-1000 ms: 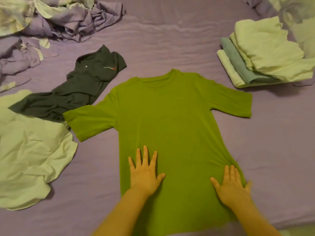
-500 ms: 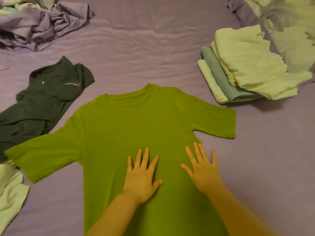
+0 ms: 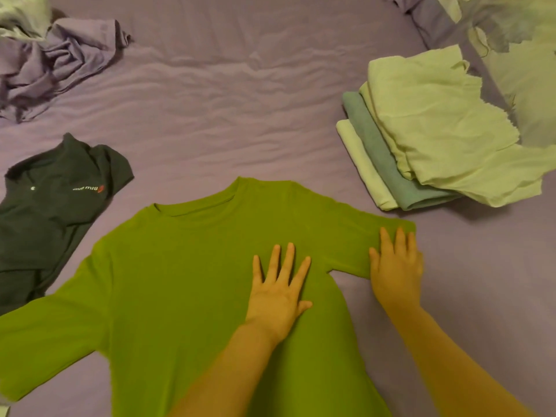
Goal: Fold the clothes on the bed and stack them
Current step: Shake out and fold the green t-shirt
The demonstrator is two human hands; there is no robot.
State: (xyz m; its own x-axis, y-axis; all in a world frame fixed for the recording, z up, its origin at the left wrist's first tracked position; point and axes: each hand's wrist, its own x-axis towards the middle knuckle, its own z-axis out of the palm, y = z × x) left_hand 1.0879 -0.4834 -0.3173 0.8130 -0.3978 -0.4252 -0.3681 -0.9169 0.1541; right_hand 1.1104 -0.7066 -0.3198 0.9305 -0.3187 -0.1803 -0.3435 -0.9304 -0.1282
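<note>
Purple sheets, lightly creased, cover the bed (image 3: 228, 94) from edge to edge. At its near middle a green T-shirt (image 3: 186, 281) lies spread flat, neck pointing away, both sleeves out to the sides. The left hand (image 3: 278, 291) rests flat on the shirt's chest, fingers straight and spread, holding nothing. The right hand (image 3: 395, 267) lies flat over the end of the right sleeve, fingers straight and close together; it is slightly blurred, so whether the thumb tucks under the cuff cannot be told. To the far right, well apart from the shirt, sits a stack of folded clothes (image 3: 421, 139): pale green pieces with a teal one between them, the top piece loosely laid. At left a dark shirt (image 3: 51, 212) with small printed lettering lies rumpled, just beside the green sleeve. A crumpled purple cloth (image 3: 57, 64) is heaped in the far left corner. More pale bedding (image 3: 511, 40) bunches at the far right corner.
</note>
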